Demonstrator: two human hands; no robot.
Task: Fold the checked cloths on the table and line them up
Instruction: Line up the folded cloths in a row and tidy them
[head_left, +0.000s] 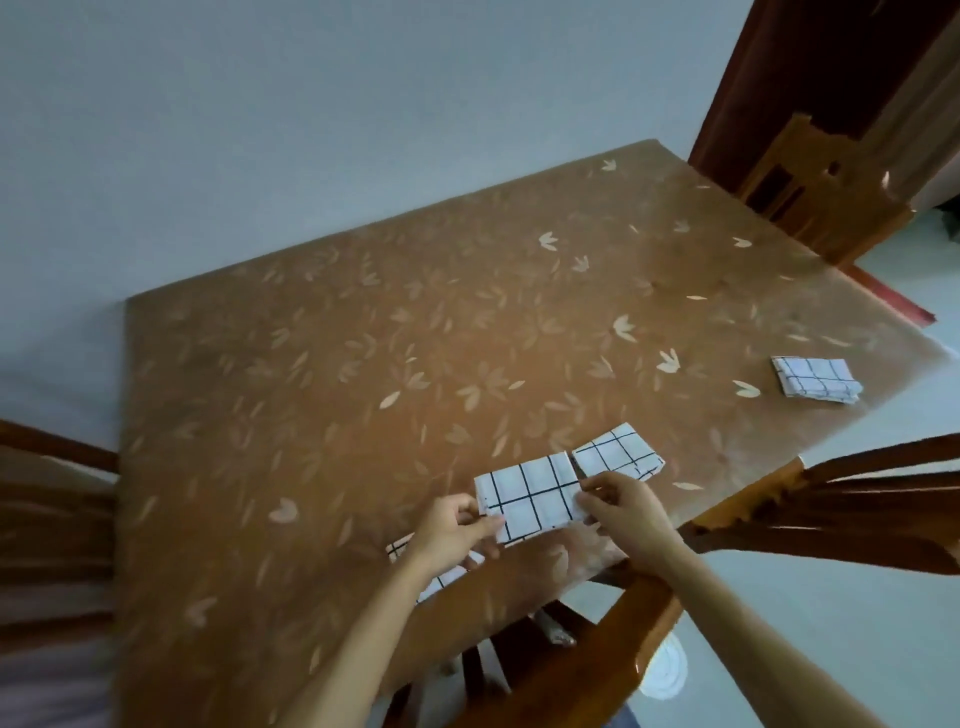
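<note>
White, black-gridded folded cloth (532, 496) lies near the table (311, 364) edge at 6 o'clock; your left hand (451, 532) pinches its 9 o'clock end, your right hand (626, 512) its 3 o'clock end. A second folded cloth (618, 453) lies just beside, at 2 o'clock.

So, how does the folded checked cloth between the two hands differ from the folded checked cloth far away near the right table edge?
The white black-checked folded cloth in the hands is pinched by the left hand and right hand; the far folded checked cloth lies untouched. The held one sits beside another folded cloth; the far one lies alone. Both share one pattern.
</note>
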